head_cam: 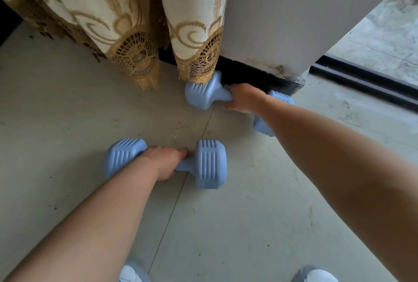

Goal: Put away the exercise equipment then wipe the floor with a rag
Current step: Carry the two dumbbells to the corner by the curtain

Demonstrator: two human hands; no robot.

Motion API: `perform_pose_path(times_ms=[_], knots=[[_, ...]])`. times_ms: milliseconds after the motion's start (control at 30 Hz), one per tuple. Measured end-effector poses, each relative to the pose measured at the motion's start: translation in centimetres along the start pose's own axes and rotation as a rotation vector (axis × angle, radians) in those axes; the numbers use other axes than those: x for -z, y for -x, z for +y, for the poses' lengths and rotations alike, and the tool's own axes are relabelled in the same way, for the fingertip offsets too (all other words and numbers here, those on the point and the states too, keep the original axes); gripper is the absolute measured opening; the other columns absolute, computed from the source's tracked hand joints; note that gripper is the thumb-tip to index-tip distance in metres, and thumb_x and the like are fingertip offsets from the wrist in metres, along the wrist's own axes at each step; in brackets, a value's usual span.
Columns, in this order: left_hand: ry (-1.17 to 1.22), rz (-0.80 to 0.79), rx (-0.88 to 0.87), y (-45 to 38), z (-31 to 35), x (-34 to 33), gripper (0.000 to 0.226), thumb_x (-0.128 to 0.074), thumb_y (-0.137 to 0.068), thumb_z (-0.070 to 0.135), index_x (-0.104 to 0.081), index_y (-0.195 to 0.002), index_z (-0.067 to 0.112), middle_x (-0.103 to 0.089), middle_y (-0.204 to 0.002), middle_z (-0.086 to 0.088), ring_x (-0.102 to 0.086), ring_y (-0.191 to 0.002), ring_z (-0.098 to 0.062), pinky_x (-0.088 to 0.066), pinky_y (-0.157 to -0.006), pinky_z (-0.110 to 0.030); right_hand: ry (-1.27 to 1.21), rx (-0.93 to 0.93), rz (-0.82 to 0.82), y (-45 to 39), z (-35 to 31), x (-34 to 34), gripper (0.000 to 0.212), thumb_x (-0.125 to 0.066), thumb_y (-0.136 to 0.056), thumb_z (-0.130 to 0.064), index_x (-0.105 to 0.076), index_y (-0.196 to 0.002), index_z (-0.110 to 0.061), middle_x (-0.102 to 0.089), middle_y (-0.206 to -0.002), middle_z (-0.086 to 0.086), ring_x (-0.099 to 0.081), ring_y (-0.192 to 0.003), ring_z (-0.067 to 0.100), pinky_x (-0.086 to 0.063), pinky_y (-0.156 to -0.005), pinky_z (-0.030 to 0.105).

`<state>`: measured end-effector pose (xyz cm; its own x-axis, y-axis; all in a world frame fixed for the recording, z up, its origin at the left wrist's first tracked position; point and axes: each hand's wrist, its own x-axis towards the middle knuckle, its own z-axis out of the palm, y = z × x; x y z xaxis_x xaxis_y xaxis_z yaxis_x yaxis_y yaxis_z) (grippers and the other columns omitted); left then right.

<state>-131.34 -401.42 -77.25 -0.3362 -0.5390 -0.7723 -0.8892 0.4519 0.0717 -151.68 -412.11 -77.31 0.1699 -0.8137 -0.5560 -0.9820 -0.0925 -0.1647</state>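
The person is bending over the floor point(67, 112) with a dumbbell in each hand. The left grip point(166, 160) is wrapping the bar of the near dumbbell point(209, 164), fingers curled under it, and that weight is sitting flat on the tiles, well out from the wall point(294, 17). The right grip point(243, 98) is closing round the bar of the far dumbbell point(202, 95), whose head beyond the knuckles is tucking under the hem of the curtain point(135, 32) and against the dark skirting point(260, 75), while its other head is showing just behind the wrist.

To my eye the step in hand is parking the weights along the foot of the wall. Doing it well means lowering the far one until both heads are bearing on the floor before letting go, keeping the fingers clear of the gap between bar and skirting, and not trapping the curtain lace under the head. The near one should then be slid or carried up beside it, parallel to the wall, so it is not left where the wiping has to happen. Grit is lying on the tiles just ahead of the left grip, so the rag will be needed there; no rag is in sight.

Counting: two dumbbells, both pale blue; two hands, both occupied; one curtain in two hanging folds; two shoes point(133, 273) at the bottom edge.
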Motion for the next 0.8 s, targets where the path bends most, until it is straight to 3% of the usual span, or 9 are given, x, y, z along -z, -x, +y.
perform_pose_path(times_ms=[133, 333, 500, 700, 800], knots=[[0.034, 0.025, 0.028, 0.0, -0.4, -0.5, 0.035, -0.049, -0.092, 0.015, -0.044, -0.126, 0.015, -0.052, -0.130, -0.008, -0.052, -0.120, -0.028, -0.044, -0.091, -0.035, -0.029, -0.010, 0.008, -0.7, -0.1, -0.1, 0.057, -0.057, -0.089, -0.039, -0.045, -0.136, -0.010, -0.055, -0.131, 0.012, -0.052, -0.119, 0.030, -0.044, -0.094, 0.034], [0.077, 0.050, 0.020, -0.1, -0.3, -1.4, 0.041, -0.045, -0.093, 0.012, -0.038, -0.134, 0.015, -0.045, -0.136, -0.007, -0.036, -0.132, -0.024, -0.038, -0.104, -0.035, -0.005, -0.006, 0.001, -1.2, 0.0, -0.4, 0.060, -0.052, -0.091, -0.044, -0.039, -0.140, -0.010, -0.051, -0.135, 0.013, -0.049, -0.122, 0.031, -0.041, -0.097, 0.033], [0.062, 0.014, 0.033, 0.1, 0.1, -0.3, 0.037, -0.045, -0.093, 0.006, -0.042, -0.130, 0.014, -0.048, -0.134, -0.010, -0.045, -0.127, -0.026, -0.040, -0.099, -0.034, 0.037, -0.002, 0.007, -0.6, 0.1, -0.3, 0.054, -0.049, -0.094, -0.034, -0.037, -0.140, -0.009, -0.051, -0.135, 0.014, -0.050, -0.122, 0.032, -0.042, -0.097, 0.035], [-0.026, -0.014, 0.041, 0.1, 1.3, 1.6, 0.039, -0.050, -0.092, 0.006, -0.045, -0.130, 0.014, -0.052, -0.134, -0.011, -0.051, -0.124, -0.029, -0.043, -0.096, -0.035, 0.039, 0.105, 0.314, 4.1, 2.8, -0.3, 0.040, -0.038, -0.091, -0.026, -0.059, -0.117, -0.004, -0.054, -0.120, 0.018, -0.051, -0.112, 0.036, -0.047, -0.087, 0.040], [-0.059, 0.021, 0.020, -0.5, 2.2, 3.1, 0.038, -0.052, -0.091, 0.008, -0.047, -0.129, 0.013, -0.052, -0.134, -0.012, -0.050, -0.125, -0.029, -0.042, -0.097, -0.035, -0.068, 0.028, 0.433, 6.6, 5.8, -0.7, 0.040, -0.038, -0.086, -0.018, -0.064, -0.108, 0.003, -0.057, -0.115, 0.023, -0.054, -0.106, 0.040, -0.046, -0.084, 0.040]])
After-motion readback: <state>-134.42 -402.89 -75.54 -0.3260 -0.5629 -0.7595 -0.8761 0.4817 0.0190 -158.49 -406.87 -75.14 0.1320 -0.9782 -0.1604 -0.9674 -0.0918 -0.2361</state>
